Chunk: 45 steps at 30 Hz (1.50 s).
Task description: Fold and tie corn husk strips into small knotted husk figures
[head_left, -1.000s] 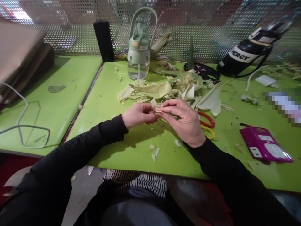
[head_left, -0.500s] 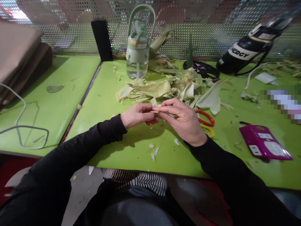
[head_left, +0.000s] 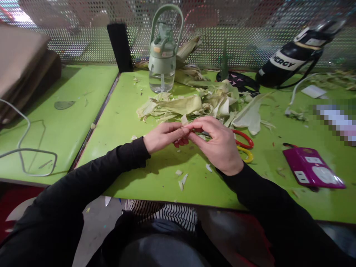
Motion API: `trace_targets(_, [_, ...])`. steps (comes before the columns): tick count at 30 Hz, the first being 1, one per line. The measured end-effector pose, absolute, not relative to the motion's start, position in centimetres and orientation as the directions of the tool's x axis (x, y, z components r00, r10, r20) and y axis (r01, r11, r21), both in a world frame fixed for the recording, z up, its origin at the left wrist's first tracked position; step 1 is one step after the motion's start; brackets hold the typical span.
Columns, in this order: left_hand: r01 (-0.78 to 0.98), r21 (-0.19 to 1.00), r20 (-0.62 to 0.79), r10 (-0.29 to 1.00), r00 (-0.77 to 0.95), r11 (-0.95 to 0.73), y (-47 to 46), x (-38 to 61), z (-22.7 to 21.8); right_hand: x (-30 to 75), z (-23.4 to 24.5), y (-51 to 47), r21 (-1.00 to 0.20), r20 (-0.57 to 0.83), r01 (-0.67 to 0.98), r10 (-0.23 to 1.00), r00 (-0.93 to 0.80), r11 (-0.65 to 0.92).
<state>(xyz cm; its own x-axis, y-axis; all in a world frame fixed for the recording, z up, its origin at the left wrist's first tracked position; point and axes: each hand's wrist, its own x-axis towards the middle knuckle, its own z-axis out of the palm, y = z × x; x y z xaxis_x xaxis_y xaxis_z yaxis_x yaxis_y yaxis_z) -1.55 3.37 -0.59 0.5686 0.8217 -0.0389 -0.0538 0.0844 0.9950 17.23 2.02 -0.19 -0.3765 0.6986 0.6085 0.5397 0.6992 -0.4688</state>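
Note:
My left hand (head_left: 166,136) and my right hand (head_left: 218,144) meet at the fingertips over the green table. Between them they pinch a small pale piece of corn husk (head_left: 184,119), whose end sticks up above the fingers; the rest is hidden. Just beyond the hands lies a heap of cut and torn corn husks (head_left: 180,105). Scissors with a red and a yellow handle loop (head_left: 247,140) lie to the right, partly behind my right hand. Small husk scraps (head_left: 182,182) are scattered on the table in front of me.
A pale green water bottle (head_left: 162,63) stands behind the heap, beside a black upright object (head_left: 120,47). At right are a black bottle (head_left: 290,61), a purple power socket (head_left: 313,167) and a white cable (head_left: 294,92). Brown folded material (head_left: 25,63) lies far left. A perforated screen (head_left: 83,35) closes the back.
My left thumb has straightened up against the right fingertips, and my right fingers have curled more. The husk piece has shifted slightly to the right.

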Motion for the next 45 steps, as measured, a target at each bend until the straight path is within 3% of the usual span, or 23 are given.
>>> trace_targets(9, [-0.075,0.991,-0.060,0.857,0.512,0.114,3.0,-1.1,-0.2,16.9,-0.3,1.6,-0.425,0.638,0.565,0.677,-0.367,0.707])
trace_targets(15, [-0.085,0.975,-0.154,0.894,0.422,0.207,2.8,-0.7,0.6,16.9,-0.4,1.7,-0.520,0.605,0.602,0.759,-0.241,0.606])
trace_targets(18, [-0.053,0.968,-0.201,0.888,0.413,0.244,2.8,-0.5,1.1,17.1,-0.5,2.1,-0.559,0.553,0.590,0.792,-0.258,0.582])
trace_targets(23, [0.020,0.948,-0.286,0.821,0.493,0.318,2.9,-0.5,1.0,17.3,-0.8,2.6,-0.400,0.678,0.594,0.661,-0.320,0.698])
trace_targets(28, [-0.042,0.923,-0.308,0.802,0.512,0.382,3.1,-0.5,0.6,17.1,-0.8,2.6,-0.274,0.743,0.515,0.519,-0.422,0.812])
trace_targets(34, [-0.072,0.889,-0.357,0.784,0.508,0.452,2.8,-0.5,0.4,17.2,-0.7,2.4,-0.376,0.701,0.490,0.587,-0.404,0.787])
trace_targets(41, [-0.045,0.877,-0.390,0.764,0.514,0.478,2.7,-0.5,0.5,17.2,-0.1,2.2,-0.221,0.707,0.497,0.489,-0.511,0.839])
trace_targets(45, [-0.019,0.899,-0.365,0.775,0.516,0.437,2.7,-0.4,0.5,17.2,-0.2,2.1,-0.253,0.681,0.495,0.516,-0.519,0.831])
